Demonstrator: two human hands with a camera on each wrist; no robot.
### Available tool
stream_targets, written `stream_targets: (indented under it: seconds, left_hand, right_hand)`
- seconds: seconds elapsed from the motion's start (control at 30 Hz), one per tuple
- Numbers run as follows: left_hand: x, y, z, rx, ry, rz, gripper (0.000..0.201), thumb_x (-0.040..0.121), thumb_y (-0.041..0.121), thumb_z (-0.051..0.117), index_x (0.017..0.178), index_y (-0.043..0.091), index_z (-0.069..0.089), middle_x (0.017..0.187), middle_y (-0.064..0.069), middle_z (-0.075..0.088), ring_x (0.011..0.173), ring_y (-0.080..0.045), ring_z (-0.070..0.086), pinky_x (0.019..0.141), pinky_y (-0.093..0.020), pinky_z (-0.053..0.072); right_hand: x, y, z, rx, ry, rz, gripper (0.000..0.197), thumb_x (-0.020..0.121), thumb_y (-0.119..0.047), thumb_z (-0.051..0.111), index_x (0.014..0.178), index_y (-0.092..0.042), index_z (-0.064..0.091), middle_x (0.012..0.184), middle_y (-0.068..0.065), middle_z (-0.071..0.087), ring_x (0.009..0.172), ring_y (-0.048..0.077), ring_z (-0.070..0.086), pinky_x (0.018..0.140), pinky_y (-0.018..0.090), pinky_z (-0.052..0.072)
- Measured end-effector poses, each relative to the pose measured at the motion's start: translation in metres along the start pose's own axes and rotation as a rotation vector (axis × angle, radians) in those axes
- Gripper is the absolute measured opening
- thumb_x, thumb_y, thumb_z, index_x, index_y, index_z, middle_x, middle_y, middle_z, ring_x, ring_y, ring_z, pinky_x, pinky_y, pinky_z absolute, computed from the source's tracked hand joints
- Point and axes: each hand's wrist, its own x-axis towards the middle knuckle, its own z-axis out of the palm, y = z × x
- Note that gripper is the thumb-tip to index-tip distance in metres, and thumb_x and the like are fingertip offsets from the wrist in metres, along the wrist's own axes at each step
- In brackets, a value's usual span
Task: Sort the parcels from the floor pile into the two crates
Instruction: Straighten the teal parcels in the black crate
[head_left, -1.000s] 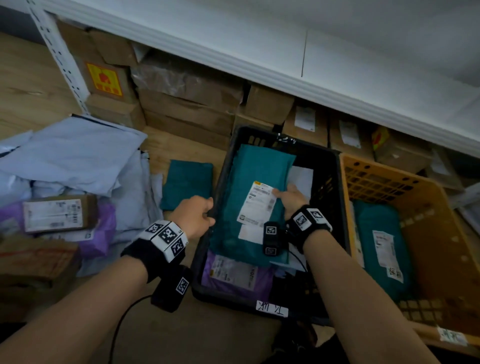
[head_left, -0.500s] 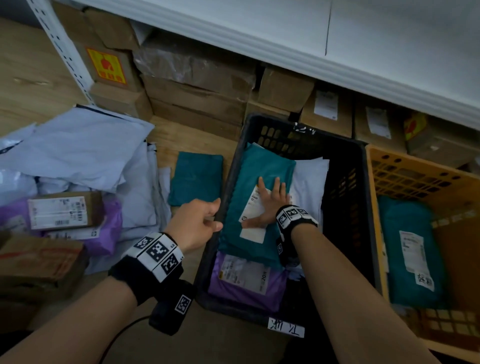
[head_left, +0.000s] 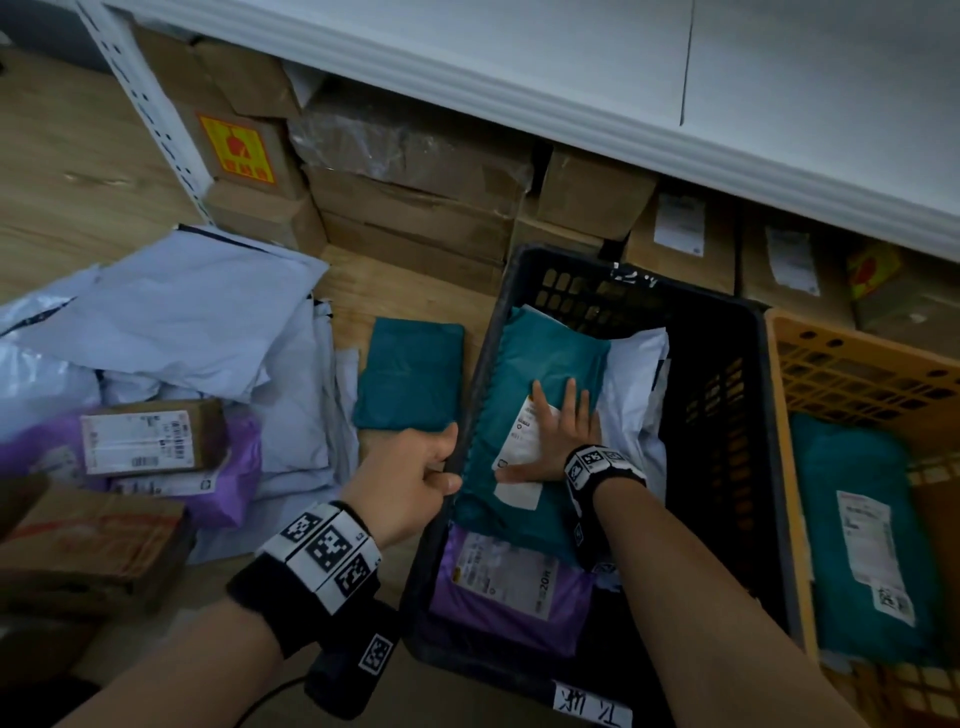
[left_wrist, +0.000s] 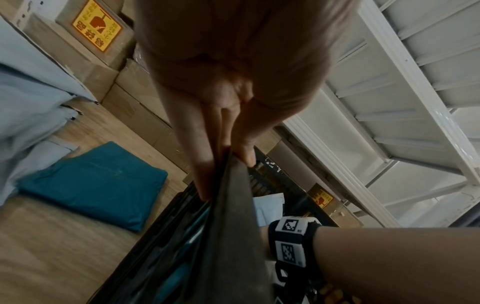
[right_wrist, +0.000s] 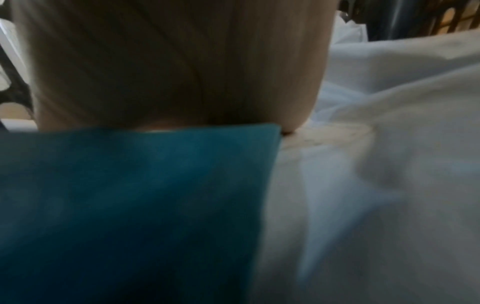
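Observation:
A black crate (head_left: 727, 395) holds a teal parcel (head_left: 540, 364) with a white label, a white mailer (head_left: 636, 384) under it and a purple parcel (head_left: 509, 582) at the near end. My right hand (head_left: 558, 431) presses flat on the teal parcel's label, fingers straight. My left hand (head_left: 415, 478) grips the crate's left rim (left_wrist: 233, 185), thumb inside, fingers outside. An orange crate (head_left: 857, 374) to the right holds another teal parcel (head_left: 862, 530). The floor pile lies on the left: white mailers (head_left: 171, 312), a labelled carton (head_left: 150, 436), a purple bag (head_left: 228, 483) and a teal parcel (head_left: 410, 379).
Stacked cardboard boxes (head_left: 415, 197) line the floor under a white shelf (head_left: 571, 78) behind both crates. A brown carton (head_left: 88, 545) sits near my left forearm. A white perforated shelf post (head_left: 150, 119) stands at the far left on the wooden floor.
My right hand turned from the parcel's right edge to lie flat on its label. My left hand moved right and took hold of the black crate's rim.

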Motion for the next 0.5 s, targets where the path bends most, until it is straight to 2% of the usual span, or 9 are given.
stream_targets:
  seconds: [0.1, 0.2, 0.3, 0.37, 0.43, 0.5]
  left_hand:
    - [0.000, -0.002, 0.000, 0.007, -0.004, -0.024, 0.059, 0.093, 0.019, 0.060, 0.148, 0.017, 0.037, 0.146, 0.001, 0.048, 0.133, -0.012, 0.046, 0.107, -0.033, 0.043]
    - [-0.003, -0.004, 0.002, -0.053, 0.004, -0.045, 0.061, 0.093, 0.019, 0.062, 0.149, 0.020, 0.035, 0.144, 0.001, 0.049, 0.132, -0.013, 0.047, 0.109, -0.033, 0.041]
    - [-0.006, -0.004, 0.004, -0.093, 0.027, -0.070, 0.062, 0.093, 0.020, 0.062, 0.148, 0.023, 0.036, 0.142, -0.002, 0.052, 0.132, -0.015, 0.048, 0.109, -0.030, 0.039]
    - [-0.007, -0.004, 0.003, -0.103, 0.017, -0.079, 0.060, 0.092, 0.020, 0.064, 0.147, 0.020, 0.039, 0.140, -0.005, 0.054, 0.131, -0.017, 0.049, 0.109, -0.030, 0.040]
    - [-0.011, -0.008, -0.003, -0.099, 0.021, -0.074, 0.054, 0.093, 0.019, 0.063, 0.144, 0.017, 0.044, 0.136, -0.005, 0.058, 0.128, -0.016, 0.052, 0.109, -0.032, 0.040]
    - [-0.018, -0.020, -0.013, -0.063, 0.087, -0.077, 0.044, 0.095, 0.019, 0.058, 0.138, 0.017, 0.051, 0.129, -0.002, 0.063, 0.123, -0.016, 0.057, 0.108, -0.033, 0.042]
  right_hand:
    - [-0.010, -0.007, -0.010, -0.031, 0.001, 0.028, 0.148, 0.047, -0.093, 0.067, 0.154, -0.041, -0.022, 0.162, 0.012, -0.031, 0.151, 0.038, -0.022, 0.122, 0.056, 0.000]
    - [-0.025, -0.015, -0.026, -0.023, -0.094, 0.042, 0.142, 0.054, -0.088, 0.069, 0.154, -0.041, -0.021, 0.160, 0.012, -0.034, 0.149, 0.039, -0.025, 0.121, 0.060, -0.001]
    - [-0.042, -0.025, -0.051, -0.015, -0.210, 0.046, 0.126, 0.070, -0.077, 0.069, 0.157, -0.038, -0.013, 0.163, 0.011, -0.027, 0.151, 0.043, -0.016, 0.121, 0.063, 0.005]
    - [-0.051, -0.031, -0.072, 0.011, -0.249, 0.007, 0.107, 0.085, -0.066, 0.064, 0.160, -0.031, -0.003, 0.167, 0.012, -0.014, 0.153, 0.041, -0.008, 0.121, 0.061, 0.011]
    - [-0.061, -0.039, -0.092, 0.123, -0.163, -0.048, 0.086, 0.096, -0.053, 0.057, 0.161, -0.022, 0.010, 0.168, 0.011, 0.003, 0.154, 0.034, 0.006, 0.123, 0.052, 0.017]
    - [-0.074, -0.050, -0.107, 0.232, -0.006, -0.104, 0.070, 0.102, -0.042, 0.053, 0.159, -0.017, 0.021, 0.167, 0.009, 0.016, 0.152, 0.029, 0.020, 0.123, 0.040, 0.022]
